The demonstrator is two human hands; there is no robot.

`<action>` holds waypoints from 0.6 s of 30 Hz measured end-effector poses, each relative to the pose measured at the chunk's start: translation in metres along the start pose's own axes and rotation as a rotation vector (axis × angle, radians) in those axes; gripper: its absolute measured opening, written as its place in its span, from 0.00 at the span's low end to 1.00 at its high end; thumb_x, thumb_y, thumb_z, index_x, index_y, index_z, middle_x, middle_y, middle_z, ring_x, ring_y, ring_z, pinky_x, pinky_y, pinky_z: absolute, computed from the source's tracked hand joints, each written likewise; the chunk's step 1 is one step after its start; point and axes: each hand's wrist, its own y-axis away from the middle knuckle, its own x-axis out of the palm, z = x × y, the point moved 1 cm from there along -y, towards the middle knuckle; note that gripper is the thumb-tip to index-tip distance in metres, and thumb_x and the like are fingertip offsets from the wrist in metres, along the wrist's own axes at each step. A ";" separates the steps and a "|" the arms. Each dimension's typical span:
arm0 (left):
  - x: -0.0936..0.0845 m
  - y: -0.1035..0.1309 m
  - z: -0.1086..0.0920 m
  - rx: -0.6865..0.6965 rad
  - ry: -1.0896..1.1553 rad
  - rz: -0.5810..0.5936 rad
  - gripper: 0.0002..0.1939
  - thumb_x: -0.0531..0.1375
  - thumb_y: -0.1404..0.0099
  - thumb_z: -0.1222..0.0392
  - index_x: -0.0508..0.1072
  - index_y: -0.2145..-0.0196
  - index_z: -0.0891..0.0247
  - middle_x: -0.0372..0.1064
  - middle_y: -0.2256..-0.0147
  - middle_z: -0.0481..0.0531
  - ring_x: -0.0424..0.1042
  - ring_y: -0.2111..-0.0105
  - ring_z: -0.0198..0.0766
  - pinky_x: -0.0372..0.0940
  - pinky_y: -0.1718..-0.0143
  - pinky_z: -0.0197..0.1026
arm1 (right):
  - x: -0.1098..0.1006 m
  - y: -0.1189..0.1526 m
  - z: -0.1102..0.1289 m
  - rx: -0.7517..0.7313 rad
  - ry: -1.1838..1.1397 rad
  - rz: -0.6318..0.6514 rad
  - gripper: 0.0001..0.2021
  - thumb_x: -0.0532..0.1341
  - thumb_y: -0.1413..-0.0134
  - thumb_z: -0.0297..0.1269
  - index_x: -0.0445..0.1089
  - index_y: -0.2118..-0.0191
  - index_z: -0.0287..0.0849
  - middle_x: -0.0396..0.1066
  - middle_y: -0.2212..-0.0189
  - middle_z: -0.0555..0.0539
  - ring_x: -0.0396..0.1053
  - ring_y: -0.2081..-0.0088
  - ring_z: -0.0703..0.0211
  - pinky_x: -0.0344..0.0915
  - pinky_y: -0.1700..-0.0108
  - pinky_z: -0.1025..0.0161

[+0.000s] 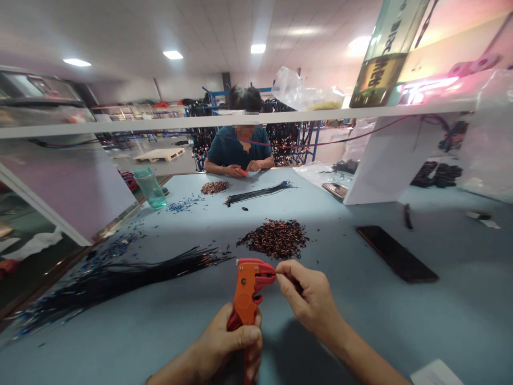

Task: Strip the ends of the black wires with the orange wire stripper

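Observation:
My left hand (pixel 236 342) is wrapped round the handle of an orange and red wire stripper (pixel 245 293), held upright with its red jaws toward the right. My right hand (pixel 306 291) is closed in a pinch at the tip of those jaws; what its fingers hold is too small to make out. Just beyond the tool lies a heap of small black and copper-coloured pieces (pixel 276 238). A long bundle of black wires (pixel 140 275) stretches across the left of the table, copper-tipped ends toward the tool and blue ends at the far left.
A dark phone (pixel 396 254) lies at the right. Across the table (pixel 340 331), a person (pixel 239 147) holds a red tool near a smaller wire bundle (pixel 258 193). A green bottle (pixel 150 188) stands at the back left. A white shelf (pixel 160 126) spans above, bearing a large bottle (pixel 382 64).

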 end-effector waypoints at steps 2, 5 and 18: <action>0.000 0.000 0.000 0.006 -0.005 -0.005 0.22 0.69 0.47 0.46 0.62 0.72 0.63 0.62 0.84 0.43 0.64 0.87 0.30 0.65 0.82 0.36 | 0.001 0.001 0.001 -0.001 0.007 -0.010 0.08 0.53 0.41 0.30 0.66 0.70 0.42 0.53 0.82 0.58 0.52 0.82 0.67 0.51 0.79 0.70; 0.001 0.000 0.001 0.000 -0.008 -0.014 0.23 0.69 0.47 0.45 0.61 0.72 0.62 0.62 0.85 0.42 0.63 0.87 0.30 0.64 0.82 0.35 | 0.003 0.001 0.001 -0.008 0.023 -0.027 0.08 0.53 0.40 0.30 0.66 0.70 0.42 0.53 0.82 0.58 0.52 0.82 0.67 0.52 0.79 0.70; 0.012 0.001 0.000 -0.058 0.080 -0.080 0.26 0.70 0.50 0.44 0.60 0.75 0.61 0.57 0.87 0.39 0.57 0.90 0.27 0.60 0.86 0.32 | 0.009 0.008 -0.009 0.029 0.081 -0.029 0.08 0.52 0.38 0.32 0.66 0.68 0.42 0.58 0.81 0.57 0.57 0.81 0.67 0.55 0.77 0.70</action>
